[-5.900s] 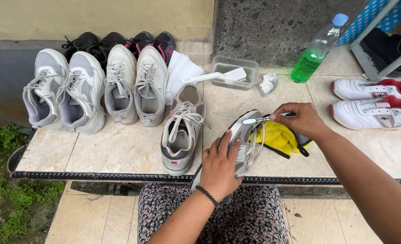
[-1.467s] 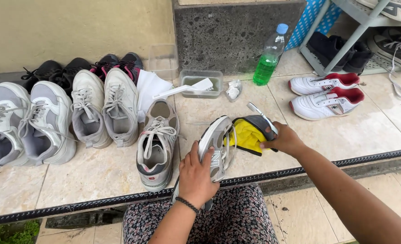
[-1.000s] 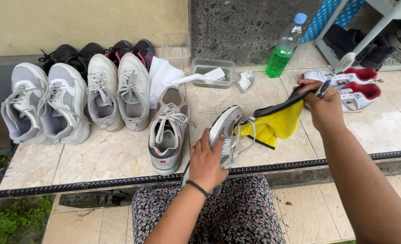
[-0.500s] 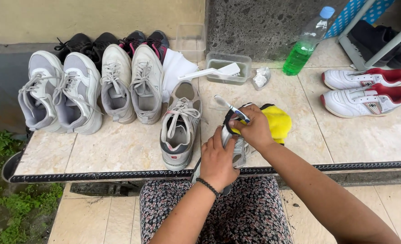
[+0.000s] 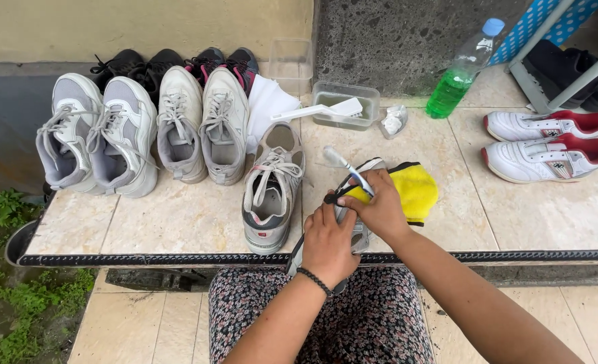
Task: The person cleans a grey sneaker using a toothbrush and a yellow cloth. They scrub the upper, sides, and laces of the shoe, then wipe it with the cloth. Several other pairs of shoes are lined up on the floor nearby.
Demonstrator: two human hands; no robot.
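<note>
A: The left hand (image 5: pixel 327 244) is wrapped around a grey sneaker (image 5: pixel 356 202), fingers closed over its side, holding it at the front edge of the tiled table (image 5: pixel 177 222) above the person's lap.

B: And the right hand (image 5: pixel 380 209)?

A: Closed as well. It grips a toothbrush (image 5: pixel 345 166) with a pale handle, the brush end sticking up and to the left over the shoe. A yellow cloth (image 5: pixel 417 191) with a dark edge sits just behind that hand, touching the held sneaker; whether the fingers also pinch it I cannot tell.

B: What stands beside the held shoe?

A: Its match, another grey sneaker (image 5: pixel 270 192), lies flat on the table just to the left, laces up, toe toward the person.

B: Further back?

A: A row of four pale sneakers (image 5: pixel 144 128) at the far left, with dark shoes (image 5: pixel 171 62) behind them against the wall. A white cloth (image 5: pixel 266 101) lies beside the row. Then a clear plastic tub (image 5: pixel 345 104) with a white brush (image 5: pixel 312 111) resting across it, and a green-filled plastic bottle (image 5: pixel 462 71) with a blue cap, tilted.

B: On the right?

A: A pair of white shoes with red lining (image 5: pixel 548 141), side by side, well apart from the hands.
</note>
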